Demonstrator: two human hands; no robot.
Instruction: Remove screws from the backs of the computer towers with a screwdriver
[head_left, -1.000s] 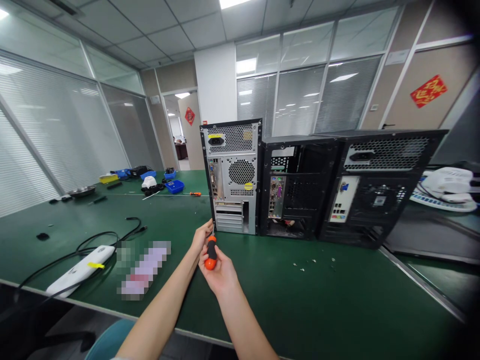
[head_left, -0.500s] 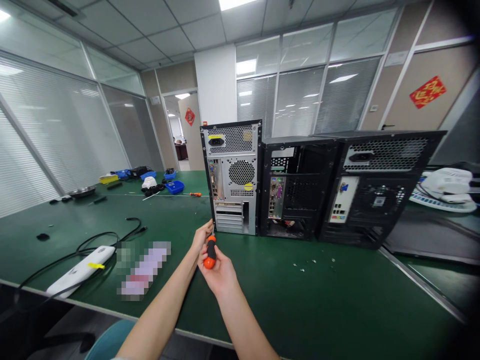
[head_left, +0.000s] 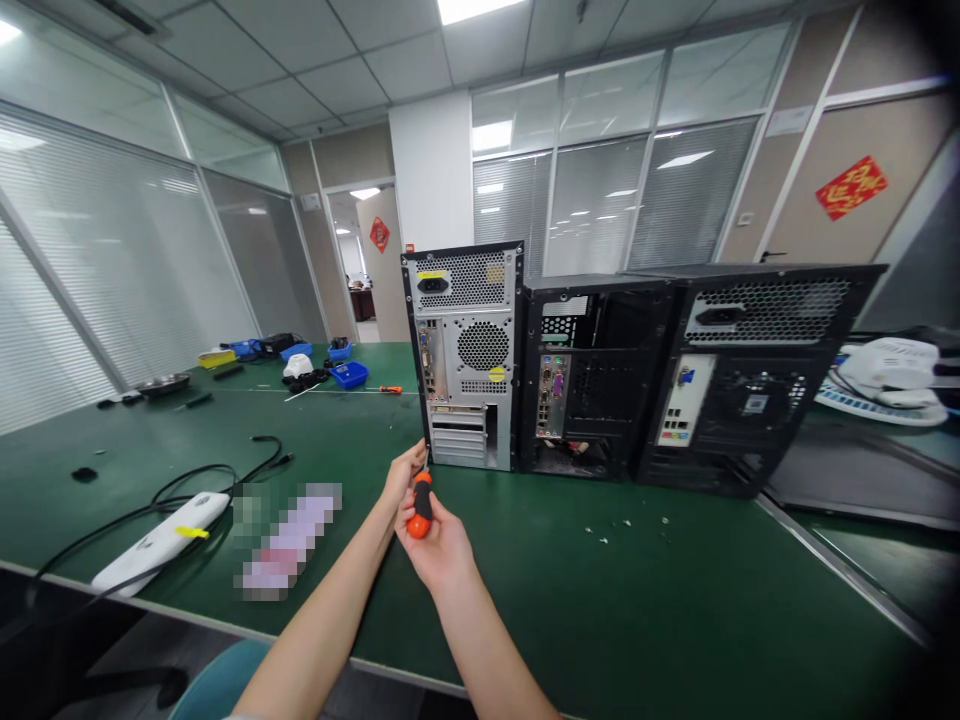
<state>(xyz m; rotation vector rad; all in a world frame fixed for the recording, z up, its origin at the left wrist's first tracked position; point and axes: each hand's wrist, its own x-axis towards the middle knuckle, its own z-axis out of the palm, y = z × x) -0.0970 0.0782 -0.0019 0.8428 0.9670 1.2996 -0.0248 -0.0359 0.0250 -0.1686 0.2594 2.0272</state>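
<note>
My right hand (head_left: pixel 442 545) is closed around the orange-and-black handle of a screwdriver (head_left: pixel 422 505). Its shaft points up and away, with the tip at the lower left edge of a computer case (head_left: pixel 466 390), silver at the back with a black frame. At that same corner is my left hand (head_left: pixel 403 480), its fingers bent together beside the screwdriver's tip. What those fingers pinch, if anything, is hidden. The case stands upright with its rear facing me.
Two black computer cases (head_left: pixel 600 390) (head_left: pixel 757 400) stand to the right. On the left lie a white power strip (head_left: pixel 161 545) with black cables and a blurred purple item (head_left: pixel 292 540). Blue trays (head_left: pixel 349 375) and another orange screwdriver (head_left: pixel 391 389) are farther back. Small white bits (head_left: pixel 604 541) lie in front.
</note>
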